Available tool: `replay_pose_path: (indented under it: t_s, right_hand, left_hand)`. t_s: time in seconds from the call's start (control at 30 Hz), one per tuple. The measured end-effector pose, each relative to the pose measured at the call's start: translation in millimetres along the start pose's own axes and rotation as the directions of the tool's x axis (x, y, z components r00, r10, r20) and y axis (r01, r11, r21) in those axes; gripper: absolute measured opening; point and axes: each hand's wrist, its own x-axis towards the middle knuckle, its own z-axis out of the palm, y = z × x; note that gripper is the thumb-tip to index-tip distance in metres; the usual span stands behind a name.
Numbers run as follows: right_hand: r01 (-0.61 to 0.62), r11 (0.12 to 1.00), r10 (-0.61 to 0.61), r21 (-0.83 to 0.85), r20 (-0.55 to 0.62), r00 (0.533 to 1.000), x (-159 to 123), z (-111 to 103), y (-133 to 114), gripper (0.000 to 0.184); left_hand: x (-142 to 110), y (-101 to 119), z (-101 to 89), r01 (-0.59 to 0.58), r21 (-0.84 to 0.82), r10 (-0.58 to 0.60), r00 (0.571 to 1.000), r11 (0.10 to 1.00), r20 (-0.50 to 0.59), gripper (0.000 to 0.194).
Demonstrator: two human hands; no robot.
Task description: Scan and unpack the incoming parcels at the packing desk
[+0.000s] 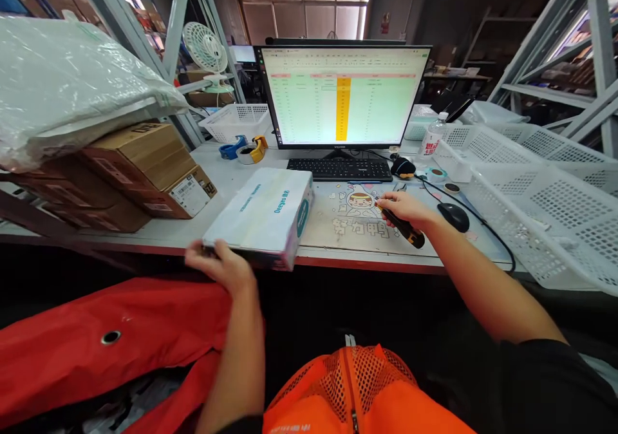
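We find the white carton [258, 218] lying flat on the desk [174, 237], its near end jutting just past the red front edge and its long axis running back towards the keyboard [340, 170], leaning a little right at the far end (the blue lettering runs along its right side, too skewed for us to read with confidence). Our left hand [219, 263] sits at the carton's near left corner, fingers curled around the edge; it is slightly blurred, so we cannot tell whether it grips or only touches. Our right hand [403, 208] pinches a black-and-yellow tool [404, 229] between thumb and fingers, its long axis slanting down to the right and its tip pointing up and left, over a desk mat [347, 225] printed with a cartoon figure and Chinese characters. We cannot tell whether the tip touches the mat. A black mouse [454, 217] lies just right of that hand, and white plastic baskets [535, 215] stand farther right. Cardboard boxes [145, 170] are stacked left of the carton under a white poly mailer [72, 93], and a blue-and-yellow tape dispenser [239, 149] stands behind them, near a monitor [342, 96] showing a spreadsheet with one orange column.
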Motion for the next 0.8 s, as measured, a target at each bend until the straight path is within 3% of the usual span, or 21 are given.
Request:
replay_pose_path:
  t_s: [0.03,0.07,0.1,0.13,0.17,0.2,0.23,0.27,0.3,0.33,0.37,0.4,0.47,0.5,0.57,0.63,0.7,0.8]
  right_hand:
    - [0.008,1.0,-0.008,0.013,0.009,1.0,2.9,1.7,2.5,0.017]
    - [0.018,1.0,-0.018,0.025,0.016,1.0,6.1,3.7,4.4,0.019]
    - [0.028,0.999,-0.029,0.035,0.018,0.999,9.6,5.7,5.7,0.023]
    - [0.039,0.998,-0.04,0.042,0.012,0.999,13.2,7.1,6.8,0.026]
    - [0.049,0.998,-0.049,0.048,-0.004,0.999,16.7,7.9,7.6,0.027]
    - [0.055,0.997,-0.054,0.054,-0.025,0.998,19.9,8.0,8.3,0.026]
    - [0.058,0.997,-0.055,0.057,-0.049,0.997,22.8,7.6,8.8,0.022]
    - [0.059,0.997,-0.055,0.057,-0.072,0.996,24.9,7.1,9.1,0.019]
    - [0.057,0.997,-0.053,0.058,-0.081,0.995,26.2,6.9,9.3,0.016]
    - [0.051,0.997,-0.046,0.065,-0.076,0.996,26.4,7.4,9.2,0.015]
    - [0.042,0.996,-0.038,0.083,-0.054,0.998,25.6,9.1,9.0,0.014]
    - [0.034,0.993,-0.032,0.109,-0.021,0.999,23.9,11.9,8.8,0.016]
    - [0.028,0.982,-0.04,0.187,0.057,0.998,18.8,20.2,8.7,0.02]
    - [0.04,0.971,-0.062,0.234,0.091,0.994,16.1,25.0,9.4,0.024]
    - [0.107,0.945,-0.156,0.31,0.139,0.978,11.8,33.7,13.7,0.039]
    - [0.224,0.918,-0.278,0.327,0.129,0.952,9.1,39.6,22.8,0.058]
    - [0.388,0.888,-0.4,0.245,-0.001,0.917,5.9,43.4,36.4,0.069]
    - [0.554,0.833,-0.534,0.003,-0.263,0.804,-5.3,51.0,60.4,0.067]
  left_hand:
    - [-34.4,-3.9,-15.7,-0.125,-0.008,0.125,0.992,0.992,0.012,0.051]
    - [-69.9,-6.2,-29.2,-0.229,-0.012,0.229,0.968,0.973,0.107,0.054]
    - [-104.2,-6.2,-39.8,-0.301,-0.024,0.296,0.917,0.953,0.266,0.056]
    - [-134.7,-3.8,-47.1,-0.357,-0.057,0.347,0.841,0.933,0.415,0.056]
    - [-158.8,1.0,-50.8,-0.396,-0.115,0.381,0.703,0.911,0.6,0.056]
    - [-174.6,8.1,-51.2,-0.418,-0.246,0.448,0.501,0.874,0.74,0.053]
    - [-180.6,17.2,-48.6,-0.395,-0.409,0.528,0.265,0.823,0.807,0.046]
    - [-176.2,27.5,-43.4,-0.337,-0.551,0.602,0.061,0.763,0.796,0.038]
    - [-161.8,38.5,-36.1,-0.282,-0.647,0.662,-0.05,0.709,0.748,0.029]
    - [-138.6,49.3,-26.7,-0.265,-0.684,0.7,-0.049,0.679,0.713,0.026]
    - [-108.4,59.0,-15.6,-0.31,-0.666,0.711,0.048,0.678,0.701,0.026]
    - [-73.6,66.7,-2.9,-0.388,-0.605,0.7,0.174,0.695,0.693,0.024]
    - [-0.4,73.6,26.2,-0.55,-0.335,0.601,0.422,0.765,0.679,0.029]
    - [33.3,72.4,41.3,-0.596,-0.183,0.539,0.498,0.782,0.679,0.037]
    - [86.5,62.2,68.3,-0.628,0.083,0.355,0.539,0.774,0.764,0.051]
    - [117.0,46.6,86.7,-0.595,0.259,0.13,0.53,0.761,0.838,0.064]
    - [127.7,32.1,95.1,-0.556,0.364,-0.023,0.526,0.748,0.85,0.072]
    - [124.6,19.9,95.3,-0.544,0.427,-0.065,0.561,0.722,0.825,0.072]
